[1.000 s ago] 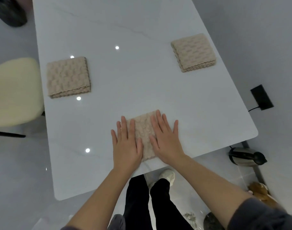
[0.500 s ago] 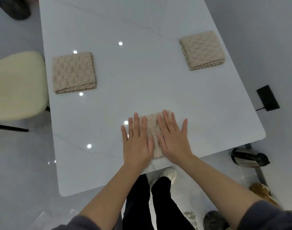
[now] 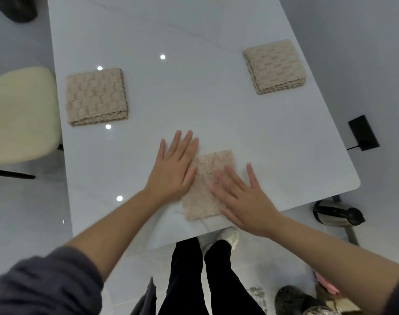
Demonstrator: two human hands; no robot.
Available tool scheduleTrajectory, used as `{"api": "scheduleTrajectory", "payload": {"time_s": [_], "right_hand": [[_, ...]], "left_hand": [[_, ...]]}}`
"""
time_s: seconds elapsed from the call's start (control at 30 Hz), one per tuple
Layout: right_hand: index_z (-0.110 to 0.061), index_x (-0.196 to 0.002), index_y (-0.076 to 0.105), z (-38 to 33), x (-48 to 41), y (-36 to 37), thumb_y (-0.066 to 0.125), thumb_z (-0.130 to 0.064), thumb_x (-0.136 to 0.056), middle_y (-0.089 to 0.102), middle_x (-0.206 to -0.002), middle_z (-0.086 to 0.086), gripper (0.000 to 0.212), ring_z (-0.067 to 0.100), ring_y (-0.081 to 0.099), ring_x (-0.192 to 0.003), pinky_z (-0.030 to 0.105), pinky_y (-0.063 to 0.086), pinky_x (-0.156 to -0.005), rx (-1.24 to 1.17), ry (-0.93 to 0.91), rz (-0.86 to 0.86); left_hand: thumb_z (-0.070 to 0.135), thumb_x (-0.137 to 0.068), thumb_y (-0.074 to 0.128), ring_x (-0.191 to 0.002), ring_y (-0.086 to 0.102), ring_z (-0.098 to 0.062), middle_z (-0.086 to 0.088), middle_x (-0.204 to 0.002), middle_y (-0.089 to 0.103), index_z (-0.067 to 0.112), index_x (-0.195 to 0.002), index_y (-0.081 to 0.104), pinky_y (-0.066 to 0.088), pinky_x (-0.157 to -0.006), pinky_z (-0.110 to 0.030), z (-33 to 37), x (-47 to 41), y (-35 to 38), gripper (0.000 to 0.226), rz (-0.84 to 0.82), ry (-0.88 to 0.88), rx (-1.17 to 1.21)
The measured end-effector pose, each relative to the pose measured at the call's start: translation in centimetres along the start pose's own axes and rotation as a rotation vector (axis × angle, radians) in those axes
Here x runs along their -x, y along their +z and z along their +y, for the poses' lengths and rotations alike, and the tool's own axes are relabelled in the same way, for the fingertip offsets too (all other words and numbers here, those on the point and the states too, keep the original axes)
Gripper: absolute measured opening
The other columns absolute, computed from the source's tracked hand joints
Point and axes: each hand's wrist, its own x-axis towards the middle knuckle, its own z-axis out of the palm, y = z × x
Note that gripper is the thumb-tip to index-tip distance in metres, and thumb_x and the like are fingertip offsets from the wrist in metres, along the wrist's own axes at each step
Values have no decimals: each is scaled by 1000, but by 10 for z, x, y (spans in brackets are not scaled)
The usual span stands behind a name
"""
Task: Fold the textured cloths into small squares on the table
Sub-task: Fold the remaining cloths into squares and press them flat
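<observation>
The fingers (image 3: 182, 144) of the left hand (image 3: 171, 171) are straight and spread. Their tips lie on the bare worktop (image 3: 194, 42) just past the upper left corner of the cloth (image 3: 205, 192), and the thumb side of the palm rests on the cloth's left edge. The right hand (image 3: 244, 201) lies flat over the cloth's lower right part with its fingers straight and a little fanned. They are blurred, so they may be pressing or only skimming the fabric. Neither hand grips anything.

The cloth sits low in the middle of the frame, near the worktop's front edge. It is already a small square with stacked layers showing along its bottom side. The step in hand looks like flattening the last fold. The next move would be to lift both palms straight off without dragging the top layer, then check that the edges line up.

A second cloth (image 3: 96, 96) lies folded in the upper left of the frame and a third cloth (image 3: 274, 67) in the upper right, well apart from each other, so the task seems nearly done.

No container stands on the worktop. A kettle (image 3: 337, 214) sits on the floor at lower right, and what it holds is hidden.
</observation>
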Motion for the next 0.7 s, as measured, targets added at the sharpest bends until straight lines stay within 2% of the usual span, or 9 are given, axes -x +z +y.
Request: {"api": "scheduleTrajectory", "payload": {"time_s": [0.13,0.27,0.33,0.47,0.57,0.7], "right_hand": [[-20,-151,28,2,-9,4,43,-36,-99,24,-159,7,56,29,19,-147,60,18,-115,60,-418,8],[-19,-150,32,6,-31,16,38,-25,-103,29,-158,4,48,23,22,-147,52,21,-116,77,-654,8],[-17,-150,32,11,-39,22,36,-19,-103,27,-159,4,47,22,20,-147,50,18,-118,94,-724,-11],[-15,-151,31,19,-49,26,22,-11,-103,24,-160,5,49,23,18,-148,48,12,-120,95,-801,-59],[-14,-150,34,21,-54,26,30,-10,-101,25,-159,6,50,25,19,-148,49,11,-120,49,-818,-68],[-15,-150,35,22,-57,25,30,-10,-100,27,-158,7,50,25,20,-147,48,11,-120,15,-806,-59]], "left_hand": [[38,-101,23,-149,1,-22,1,-161,12,20,-154,17,7,-120,-48,-15,-47,-18,56,-92,407,-141],[40,-102,19,-149,7,-24,0,-161,16,22,-153,21,8,-120,-48,-11,-74,-11,54,-212,723,-226],[41,-102,16,-149,7,-23,-1,-161,16,23,-153,21,9,-119,-48,-10,-79,-5,55,-250,765,-239],[42,-101,12,-149,5,-21,0,-162,12,24,-154,16,5,-120,-49,-13,-80,3,56,-288,728,-205],[41,-102,13,-149,5,-21,1,-162,12,23,-154,16,3,-119,-50,-13,-75,9,56,-273,727,-202],[40,-102,13,-149,6,-21,0,-161,14,22,-154,17,5,-119,-52,-13,-74,10,55,-266,739,-189]]}}
